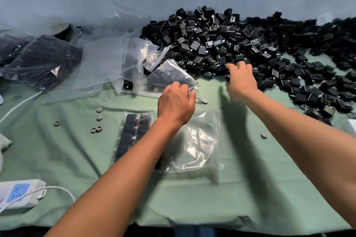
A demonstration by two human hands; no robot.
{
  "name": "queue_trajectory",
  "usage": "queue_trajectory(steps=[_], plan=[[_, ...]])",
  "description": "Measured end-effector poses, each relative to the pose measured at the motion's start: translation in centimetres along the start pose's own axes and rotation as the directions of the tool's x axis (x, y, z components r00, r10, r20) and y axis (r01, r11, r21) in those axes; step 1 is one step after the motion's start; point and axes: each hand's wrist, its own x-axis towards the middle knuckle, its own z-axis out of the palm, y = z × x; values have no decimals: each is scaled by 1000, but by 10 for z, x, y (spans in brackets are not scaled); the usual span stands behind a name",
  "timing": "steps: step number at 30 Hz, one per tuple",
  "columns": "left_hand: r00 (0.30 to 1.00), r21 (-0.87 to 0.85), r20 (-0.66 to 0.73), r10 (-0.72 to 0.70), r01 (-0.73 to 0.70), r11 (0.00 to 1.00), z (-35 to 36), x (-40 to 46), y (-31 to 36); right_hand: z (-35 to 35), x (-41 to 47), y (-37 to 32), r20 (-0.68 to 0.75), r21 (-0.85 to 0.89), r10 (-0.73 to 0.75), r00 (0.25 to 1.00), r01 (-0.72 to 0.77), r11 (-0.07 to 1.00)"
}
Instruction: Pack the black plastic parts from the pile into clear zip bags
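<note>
progress looks partial, judging by how things lie. at far left a power strip [18, 194] with a white cable sits on the green cloth [192, 198]. behind it, at least two filled bags [42, 61] of black parts lie stacked, done as far as i can tell. next to them is a loose heap of empty bags [107, 59]; i cannot count them, since the clear film overlaps. one lone part [127, 84] lies among them. small grey discs [99, 118] are scattered on the cloth: about six left of the arms, two more further right.

in the middle a zip bag [194, 146] lies flat, partly filled: two rows of parts [134, 132] are lined up in its left half, and the right half looks empty. the left arm hides some of it, so i give no exact count.

the left hand [176, 104] reaches over that bag, fingers pinched together on the edge of another clear bag [169, 75] just beyond it. the right hand [240, 81] is at the near edge of the pile [250, 44], fingers curled down among the parts; whether they have closed on any i cannot tell.

the pile is still large, far too many to count, spreading to the right edge. most of the job is left.
</note>
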Motion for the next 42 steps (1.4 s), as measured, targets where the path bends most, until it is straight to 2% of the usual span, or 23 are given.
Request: queue_trajectory(steps=[2, 4, 6, 9, 11, 15, 17, 20, 23, 24, 26, 30, 32, 34, 38, 40, 42], plan=[[1000, -16, 24, 3, -3, 1000, 6, 4, 23, 4, 15, 10, 111, -76, -26, 994, 34, 997], [997, -5, 71, 1, -1, 1000, 13, 2, 45, 11, 23, 14, 162, -108, -73, 984, 91, 990], [991, 25, 130, -4, 1, 1000, 20, -2, 62, 18, 27, 11, 147, -59, -109, 983, 118, 991], [974, 65, 223, -25, 11, 998, 26, -8, 76, 27, 16, 5, 88, 116, -81, 993, 70, 991], [968, 68, 246, -45, 29, 997, 26, -12, 77, 32, 3, 6, 40, 136, -118, 992, 112, 984], [959, -12, 263, -107, 114, 993, 19, -20, 63, 34, -28, 2, 65, 185, -235, 970, 219, 958], [944, -71, 300, -141, 170, 983, 16, -26, 54, 33, -40, -1, 79, 169, -236, 968, 221, 961], [917, -132, 357, -179, 239, 962, 14, -33, 45, 28, -52, -8, 25, 215, -228, 973, 217, 952], [894, -194, 397, -206, 301, 933, 9, -38, 41, 23, -57, -22, 142, 229, -441, 886, 404, 886], [891, -214, 405, -207, 312, 926, 7, -40, 40, 21, -59, -25, 174, 230, -472, 864, 430, 873], [882, -253, 421, -211, 338, 906, 3, -41, 38, 19, -60, -27, 183, 246, -453, 873, 405, 880], [860, -392, 458, -224, 422, 818, -1, -41, 32, 12, -65, -16, 76, 261, -369, 926, 339, 904], [856, -427, 466, -222, 437, 792, -3, -41, 31, 11, -68, -5, 41, 266, -269, 962, 249, 931], [852, -442, 476, -218, 447, 778, -4, -40, 30, 10, -70, 4, 70, 310, -208, 976, 177, 934], [852, -438, 477, -214, 442, 783, -5, -37, 32, 2, -74, -2, 269, 278, -365, 891, 291, 915], [860, -416, 463, -213, 423, 805, -5, -37, 31, 2, -75, -8, 291, 209, -419, 860, 371, 905], [863, -402, 457, -215, 416, 816, -5, -36, 29, -2, -78, -14, 242, 142, -370, 897, 344, 928]])
